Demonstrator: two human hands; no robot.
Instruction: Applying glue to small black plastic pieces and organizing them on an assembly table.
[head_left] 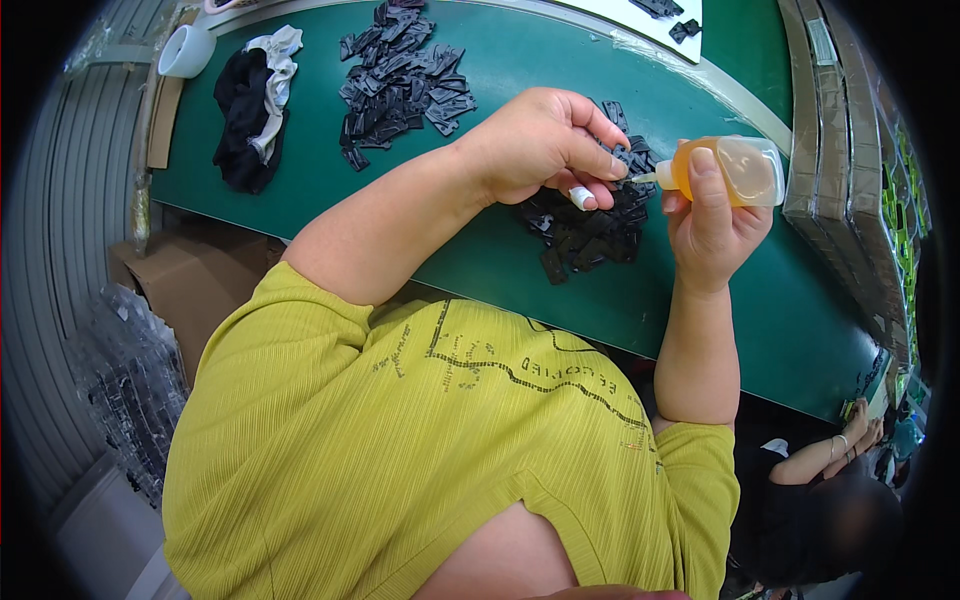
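Note:
My right hand (715,215) is closed round a clear squeeze bottle (745,170) of amber liquid, tipped on its side with its thin nozzle pointing left. The nozzle tip comes right up to the fingertips of my left hand (560,150). Thumb and fingers of that hand are pinched together; what they hold is too small and covered to make out. White tape (580,197) wraps one of its fingers. Under both hands spreads a heap of small flat black plastic parts (590,235) on the green table (480,235).
A second heap of black parts (400,85) lies farther left. Beyond it are a black and white cloth (250,120) and a white cup (187,50). A white board (665,25) with a few parts sits at the back. Taped cardboard (830,150) borders the right; another person's hands (860,430) work at lower right.

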